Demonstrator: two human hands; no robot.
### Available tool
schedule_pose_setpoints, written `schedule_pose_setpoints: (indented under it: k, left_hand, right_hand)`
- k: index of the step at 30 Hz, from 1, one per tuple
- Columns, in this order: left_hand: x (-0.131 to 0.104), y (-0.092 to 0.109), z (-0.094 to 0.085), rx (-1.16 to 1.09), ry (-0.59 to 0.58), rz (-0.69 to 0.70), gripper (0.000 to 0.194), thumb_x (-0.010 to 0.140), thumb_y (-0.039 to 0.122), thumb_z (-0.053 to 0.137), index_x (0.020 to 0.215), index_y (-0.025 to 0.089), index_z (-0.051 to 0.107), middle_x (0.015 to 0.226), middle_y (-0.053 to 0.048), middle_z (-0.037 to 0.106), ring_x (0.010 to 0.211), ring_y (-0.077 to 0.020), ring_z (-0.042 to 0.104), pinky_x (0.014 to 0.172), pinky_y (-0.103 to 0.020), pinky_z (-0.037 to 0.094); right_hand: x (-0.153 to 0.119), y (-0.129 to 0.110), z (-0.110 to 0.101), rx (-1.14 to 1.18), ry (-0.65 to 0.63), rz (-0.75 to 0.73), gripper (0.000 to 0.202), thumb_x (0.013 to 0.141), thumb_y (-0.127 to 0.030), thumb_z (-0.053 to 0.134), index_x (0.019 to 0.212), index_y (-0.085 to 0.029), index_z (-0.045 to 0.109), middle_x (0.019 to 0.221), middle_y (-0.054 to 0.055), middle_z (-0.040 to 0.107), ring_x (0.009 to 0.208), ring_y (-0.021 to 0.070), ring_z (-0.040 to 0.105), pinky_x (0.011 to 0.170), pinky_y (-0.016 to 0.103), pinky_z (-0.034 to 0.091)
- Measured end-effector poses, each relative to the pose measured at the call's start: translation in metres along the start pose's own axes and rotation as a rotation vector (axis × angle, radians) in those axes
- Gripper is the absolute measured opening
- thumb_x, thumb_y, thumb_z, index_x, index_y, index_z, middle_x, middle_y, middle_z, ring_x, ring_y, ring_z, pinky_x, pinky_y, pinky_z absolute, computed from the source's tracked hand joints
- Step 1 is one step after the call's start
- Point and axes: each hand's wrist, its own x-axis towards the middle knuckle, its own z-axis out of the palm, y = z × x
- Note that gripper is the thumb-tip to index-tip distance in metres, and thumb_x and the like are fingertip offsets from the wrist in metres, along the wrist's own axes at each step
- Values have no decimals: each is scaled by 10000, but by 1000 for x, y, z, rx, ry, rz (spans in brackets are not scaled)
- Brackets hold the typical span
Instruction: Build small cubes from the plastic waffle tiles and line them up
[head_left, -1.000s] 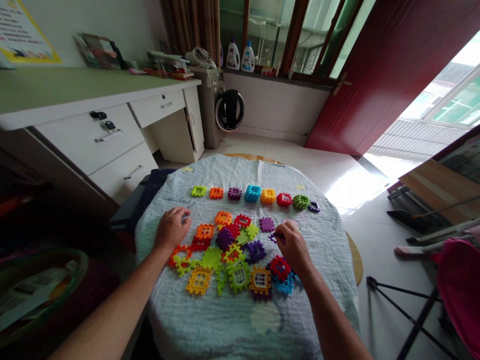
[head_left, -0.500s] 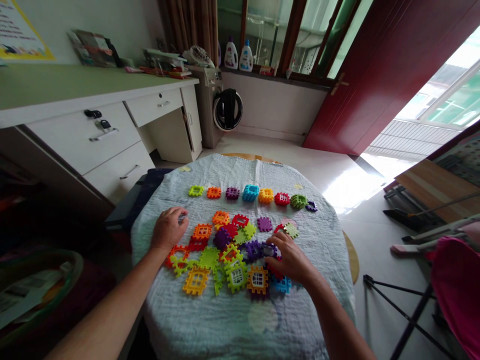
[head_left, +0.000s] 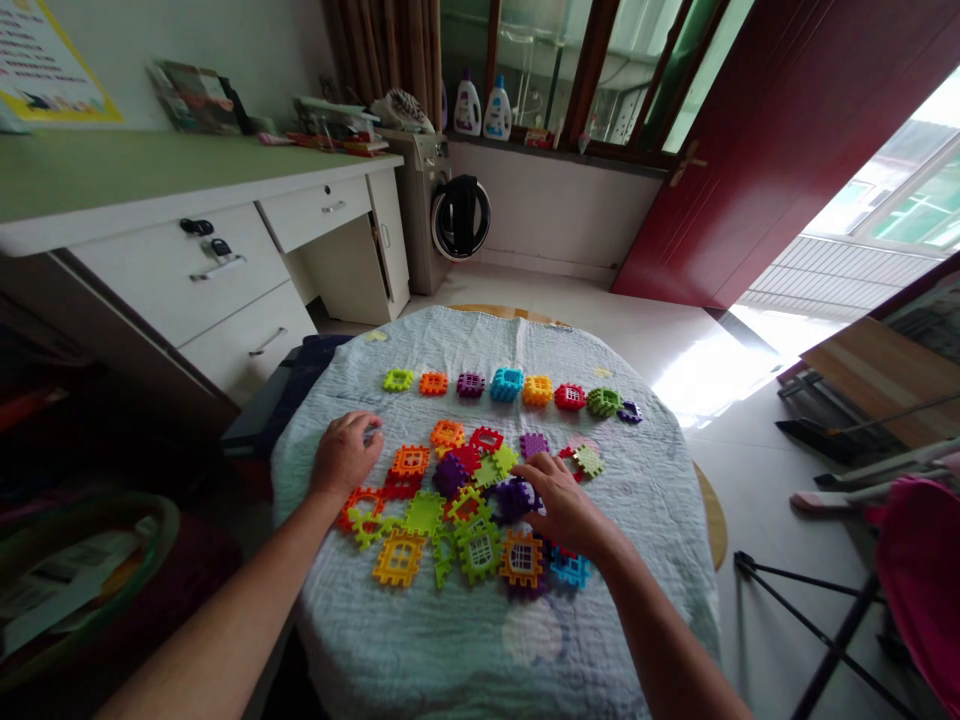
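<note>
My right hand (head_left: 564, 505) reaches into a loose pile of plastic building blocks, its fingers and thumb around a purple building block (head_left: 514, 498). The palm hides part of the pieces under it. At the pile's left side my left hand (head_left: 346, 455) rests on the cloth with curled fingers. A small dark bit shows at its fingertips, too little to name. Close by lie an orange window block (head_left: 410, 461), a flat lime block (head_left: 424, 513), a yellow window block (head_left: 399, 558) and a green window block (head_left: 478, 548). A pale green block (head_left: 588, 461) lies right of my right hand.
Beyond the pile stands a row of coloured blocks, among them a blue block (head_left: 507, 384) and a red block (head_left: 571, 397). A pale cloth (head_left: 480, 660) covers the round table. A desk (head_left: 187, 180) and washing machine (head_left: 424, 210) stand behind; a folding frame (head_left: 810, 610) is at right.
My right hand has shifted left over the pile, onto the purple block. My left hand keeps its place on the cloth. The whole view has moved slightly.
</note>
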Motion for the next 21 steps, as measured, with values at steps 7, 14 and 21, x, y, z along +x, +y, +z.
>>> schedule_pose_setpoints:
  k: [7, 14, 21]
  left_hand:
    - [0, 0, 0, 7, 4, 7, 182, 798, 266, 483, 876, 183, 625, 991, -111, 684, 991, -278, 616, 946, -414, 466]
    - [0, 1, -1, 4, -2, -12, 178, 797, 269, 485, 878, 193, 624, 998, -106, 685, 1002, -274, 611, 953, -415, 463]
    - [0, 1, -1, 5, 2, -10, 174, 789, 271, 485, 867, 201, 623, 990, -102, 684, 997, -273, 611, 953, -416, 466]
  right_hand:
    - [6, -13, 5, -51, -87, -8, 585, 688, -100, 625, 1261, -199, 553, 1220, 82, 541, 1094, 237, 444, 980, 361, 380]
    - [11, -13, 1, -100, -107, -20, 461, 695, -113, 642, 1143, -200, 581, 1152, 75, 566, 1063, 238, 460, 935, 358, 385]
    - [13, -15, 2, -100, -132, -19, 458, 689, -96, 632, 1131, -202, 577, 1145, 74, 568, 1074, 239, 471, 930, 355, 380]
